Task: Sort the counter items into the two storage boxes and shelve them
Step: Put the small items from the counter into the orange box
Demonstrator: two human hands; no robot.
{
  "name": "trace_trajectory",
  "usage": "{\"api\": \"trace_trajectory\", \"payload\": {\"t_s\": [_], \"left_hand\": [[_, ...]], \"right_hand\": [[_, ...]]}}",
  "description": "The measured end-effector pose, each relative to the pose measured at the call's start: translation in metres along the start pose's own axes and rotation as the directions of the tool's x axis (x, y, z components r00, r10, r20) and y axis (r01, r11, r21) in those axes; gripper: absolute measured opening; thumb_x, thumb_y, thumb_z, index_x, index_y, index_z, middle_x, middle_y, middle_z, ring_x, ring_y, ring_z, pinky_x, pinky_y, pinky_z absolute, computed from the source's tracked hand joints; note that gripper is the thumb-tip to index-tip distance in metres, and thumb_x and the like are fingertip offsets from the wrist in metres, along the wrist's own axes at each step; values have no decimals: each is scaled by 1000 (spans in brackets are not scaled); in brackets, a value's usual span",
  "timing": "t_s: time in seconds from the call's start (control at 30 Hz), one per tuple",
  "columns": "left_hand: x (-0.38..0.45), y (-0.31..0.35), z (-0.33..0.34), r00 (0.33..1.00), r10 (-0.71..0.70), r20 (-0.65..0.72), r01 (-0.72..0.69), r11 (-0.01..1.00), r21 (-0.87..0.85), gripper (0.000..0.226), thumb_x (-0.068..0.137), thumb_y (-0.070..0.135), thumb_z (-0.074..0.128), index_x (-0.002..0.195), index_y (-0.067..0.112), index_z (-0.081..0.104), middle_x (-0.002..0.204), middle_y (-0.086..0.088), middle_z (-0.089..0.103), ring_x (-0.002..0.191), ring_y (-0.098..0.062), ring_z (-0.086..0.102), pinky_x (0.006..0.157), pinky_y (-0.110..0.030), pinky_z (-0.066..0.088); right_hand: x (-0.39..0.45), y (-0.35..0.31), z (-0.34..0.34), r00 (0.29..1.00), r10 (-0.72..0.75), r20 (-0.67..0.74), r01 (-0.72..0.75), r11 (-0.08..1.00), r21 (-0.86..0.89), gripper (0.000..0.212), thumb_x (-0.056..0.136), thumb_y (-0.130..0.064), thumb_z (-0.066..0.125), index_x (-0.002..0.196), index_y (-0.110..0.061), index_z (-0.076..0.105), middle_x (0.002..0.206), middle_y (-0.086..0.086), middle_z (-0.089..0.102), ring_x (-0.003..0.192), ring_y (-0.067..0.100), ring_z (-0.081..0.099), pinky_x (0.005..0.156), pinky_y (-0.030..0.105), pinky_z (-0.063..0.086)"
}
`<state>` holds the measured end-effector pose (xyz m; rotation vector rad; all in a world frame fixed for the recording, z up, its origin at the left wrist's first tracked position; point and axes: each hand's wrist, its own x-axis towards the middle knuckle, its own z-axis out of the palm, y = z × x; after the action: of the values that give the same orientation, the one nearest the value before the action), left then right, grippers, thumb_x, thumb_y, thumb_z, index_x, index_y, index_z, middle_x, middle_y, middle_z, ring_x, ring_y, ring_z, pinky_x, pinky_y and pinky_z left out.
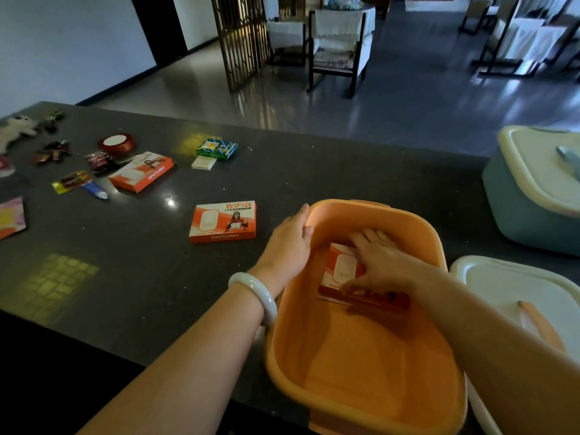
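An open orange storage box (361,365) sits on the dark counter in front of me. My right hand (378,259) reaches down inside it and grips an orange WiFi router box (340,271) lying on the bottom. My left hand (290,243) holds the box's left rim, thumb over the edge; a white bangle is on that wrist. A blue storage box with a cream lid (533,196) stands at the right. Two more orange WiFi boxes lie on the counter, one near (223,221) and one farther left (142,171).
A loose cream lid (518,287) lies right of the orange box. Small items are scattered at the counter's left: a red ribbon roll (116,142), a green packet (217,149), a tube (94,189), snack packs, a plush toy (15,128). Chairs stand beyond the counter.
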<state>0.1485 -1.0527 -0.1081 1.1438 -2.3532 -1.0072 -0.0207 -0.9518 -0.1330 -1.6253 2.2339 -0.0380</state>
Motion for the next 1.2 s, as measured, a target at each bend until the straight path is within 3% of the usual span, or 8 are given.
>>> {"api": "trace_trajectory", "payload": {"t_s": [0.13,0.23,0.37,0.53,0.87,0.93,1.07,1.2], "left_hand": [[-2,-3,-12,999,-30,27,32,998,-52,51,102,43,34,151,27,28,152,-1,38,139,-17,36,105,-31,34],[-5,-17,-27,997,-67,-42,66,998,-19,44,102,40,37,141,22,43,139,0,52,122,-9,49,91,-17,38],[-15,-51,-54,984,-161,-72,166,983,75,30,101,30,45,125,18,58,119,0,61,102,-13,56,80,-19,36],[-32,-102,-86,965,-239,-104,251,960,124,11,99,27,50,95,32,59,85,18,53,77,2,52,61,-12,30],[17,-179,-154,983,-182,1,175,950,260,16,98,23,51,108,22,64,106,4,57,86,-3,52,77,-20,39],[30,-198,-172,988,-152,19,139,941,310,17,97,22,53,110,19,64,111,-1,58,94,-10,56,82,-23,41],[56,-244,-199,988,-134,72,94,910,404,37,94,30,58,129,19,53,131,-2,47,118,-16,50,101,-33,43],[79,-286,-217,975,-180,128,87,844,529,75,91,49,57,152,21,23,160,-4,12,148,-26,9,118,-49,15]], "right_hand": [[-1,-10,-15,980,26,-196,-12,997,74,56,87,-40,63,137,-29,41,139,-5,42,129,16,42,106,41,40],[2,-19,-34,943,62,-325,-11,987,157,31,93,-23,56,124,-23,53,124,0,54,92,9,60,76,27,55],[12,-45,-50,910,-28,-413,132,965,226,24,92,-13,53,112,-27,57,110,-9,53,85,4,54,60,14,41],[24,-96,-55,903,-135,-407,262,925,274,29,92,-8,52,110,-29,59,106,-15,51,96,4,53,75,20,49],[92,-174,-34,983,-102,-152,133,968,214,20,91,-18,57,84,-37,56,100,-14,53,84,2,54,64,15,43],[113,-193,-24,993,-79,-90,98,968,231,11,89,-26,61,90,-37,58,109,-11,55,90,3,53,73,17,43],[159,-215,2,995,-99,15,97,990,106,78,75,-40,75,141,-29,36,145,-3,35,132,17,33,107,36,29],[200,-229,21,992,-49,112,55,998,-44,119,67,-47,79,151,-33,-5,160,-4,-1,146,22,-6,115,47,-2]]}}
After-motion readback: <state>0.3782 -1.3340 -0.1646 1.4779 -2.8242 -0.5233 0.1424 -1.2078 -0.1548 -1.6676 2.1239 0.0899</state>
